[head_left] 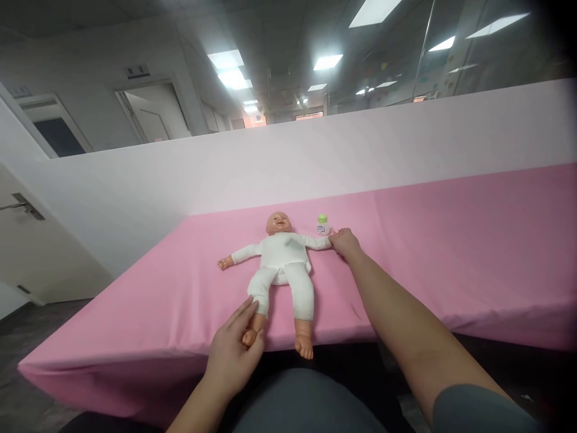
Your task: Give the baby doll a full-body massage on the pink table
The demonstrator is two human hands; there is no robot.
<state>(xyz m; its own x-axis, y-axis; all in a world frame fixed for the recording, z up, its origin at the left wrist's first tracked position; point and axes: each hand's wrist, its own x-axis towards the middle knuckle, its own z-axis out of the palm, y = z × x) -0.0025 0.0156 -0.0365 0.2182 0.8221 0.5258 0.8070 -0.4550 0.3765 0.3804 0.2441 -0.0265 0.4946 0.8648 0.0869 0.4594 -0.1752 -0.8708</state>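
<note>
A baby doll [282, 264] in a white bodysuit lies face up on the pink sheet [451, 252] that covers the table, head toward the white partition wall [315, 162], legs reaching the near edge so that one bare foot hangs just over it. Arms spread to either side.

Left hand [234, 352]: at the near edge, fingers wrapped loosely around the doll's foot and ankle on that side, thumb under, fingertips laid along the lower leg.

Right hand [346, 242]: arm stretched forward, fingers closed on the end of the doll's outstretched arm at the cuff. At this distance the grip is small in view; it appears to be a pinch rather than a full clasp.

A small bottle with a green cap [322, 225] stands upright on the sheet just beside the right hand and near the doll's head, not touched by either hand.
</note>
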